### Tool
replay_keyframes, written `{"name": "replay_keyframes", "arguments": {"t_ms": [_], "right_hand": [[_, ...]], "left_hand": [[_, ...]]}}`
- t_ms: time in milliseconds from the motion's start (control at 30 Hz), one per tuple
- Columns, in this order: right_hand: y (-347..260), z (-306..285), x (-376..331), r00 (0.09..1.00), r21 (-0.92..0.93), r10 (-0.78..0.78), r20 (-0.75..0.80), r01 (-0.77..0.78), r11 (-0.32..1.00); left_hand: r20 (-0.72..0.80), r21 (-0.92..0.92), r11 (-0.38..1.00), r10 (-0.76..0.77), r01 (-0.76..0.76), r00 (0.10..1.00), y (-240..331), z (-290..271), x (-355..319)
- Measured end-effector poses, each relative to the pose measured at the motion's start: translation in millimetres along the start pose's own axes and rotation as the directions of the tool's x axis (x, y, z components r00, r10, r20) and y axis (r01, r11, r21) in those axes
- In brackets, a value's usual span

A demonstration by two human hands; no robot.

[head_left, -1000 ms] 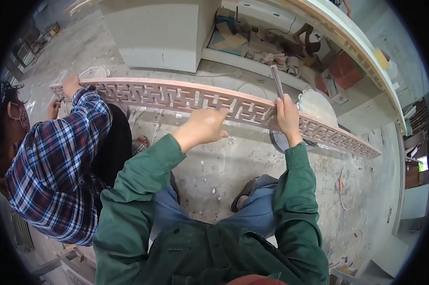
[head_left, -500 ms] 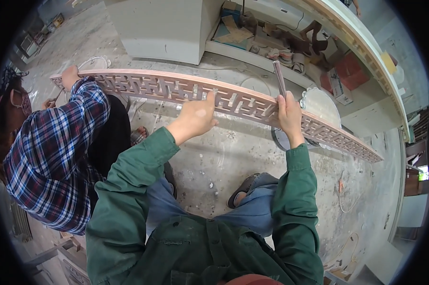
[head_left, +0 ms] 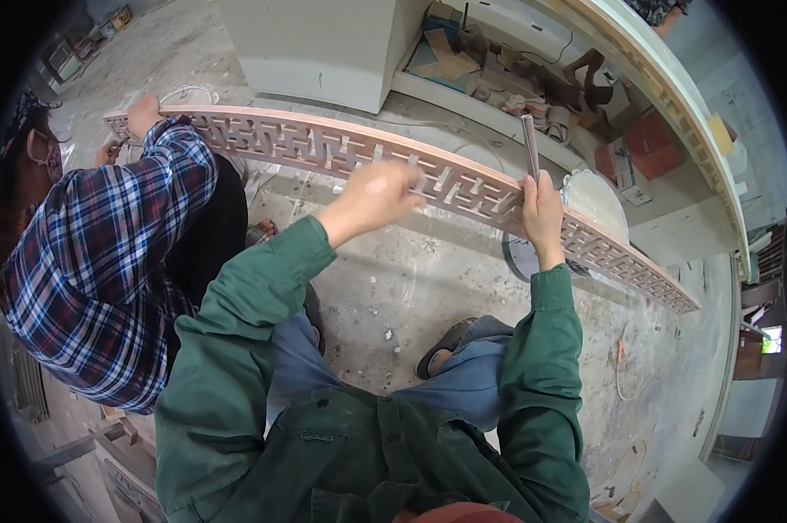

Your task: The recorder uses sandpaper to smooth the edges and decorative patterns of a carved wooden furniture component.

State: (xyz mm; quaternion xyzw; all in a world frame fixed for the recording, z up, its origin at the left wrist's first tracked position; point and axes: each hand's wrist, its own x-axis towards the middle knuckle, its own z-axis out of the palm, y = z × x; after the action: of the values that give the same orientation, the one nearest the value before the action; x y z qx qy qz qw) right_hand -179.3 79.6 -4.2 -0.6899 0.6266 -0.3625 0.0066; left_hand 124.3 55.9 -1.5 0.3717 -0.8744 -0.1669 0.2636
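A long, pinkish-brown fretwork panel with cut-out slots slants across the view, its right end nearer to me. At its middle is my left hand, fingers curled and blurred by motion; what they hold, if anything, I cannot make out. Farther right, my right hand is closed round a thin flat stick that points away from me, and it rests against the panel's edge. A co-worker in a plaid shirt crouches at the left, with a hand on the panel's far left end.
Under the panel stand a white-lidded round bucket and other round containers. Beyond is a pale cabinet, with a low shelf of scraps, cloths and red boxes beside it. A cord lies on the dusty floor at the right.
My left hand has shifted slightly right and its raised fingers have curled down along the slots. The right hand still grips the stick. The whole view has shifted a little.
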Motion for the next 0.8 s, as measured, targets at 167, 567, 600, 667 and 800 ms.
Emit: {"name": "replay_keyframes", "arguments": {"t_ms": [167, 567, 600, 667, 800], "right_hand": [[0.3, -0.9, 1.7, 0.999, -0.004, 0.028, 0.028, -0.028, 1.0], [-19.1, -18.5, -30.7, 0.999, -0.062, 0.028, 0.014, -0.028, 0.998], [-23.1, -14.5, -35.2, 0.998, -0.005, 0.046, 0.051, -0.046, 0.999], [-45.4, -2.2, -36.0, 0.994, 0.029, 0.046, 0.101, -0.049, 0.998], [-46.6, -8.1, -41.2, 0.987, 0.046, 0.033, 0.156, -0.041, 0.998]], "left_hand": [[-0.439, 0.339, 0.933, 0.272, -0.122, 0.856, -24.4, -20.6, 27.6], [-0.464, 0.277, 0.961, 0.134, 0.0, 0.876, -32.9, 22.3, 50.5], [-0.462, 0.247, 0.969, 0.105, 0.014, 0.881, -29.4, 24.3, 47.3], [-0.456, 0.298, 0.954, 0.107, 0.038, 0.884, -37.9, 22.2, 33.3], [-0.424, 0.312, 0.949, 0.093, 0.049, 0.901, -33.1, 19.2, 32.6]]}}
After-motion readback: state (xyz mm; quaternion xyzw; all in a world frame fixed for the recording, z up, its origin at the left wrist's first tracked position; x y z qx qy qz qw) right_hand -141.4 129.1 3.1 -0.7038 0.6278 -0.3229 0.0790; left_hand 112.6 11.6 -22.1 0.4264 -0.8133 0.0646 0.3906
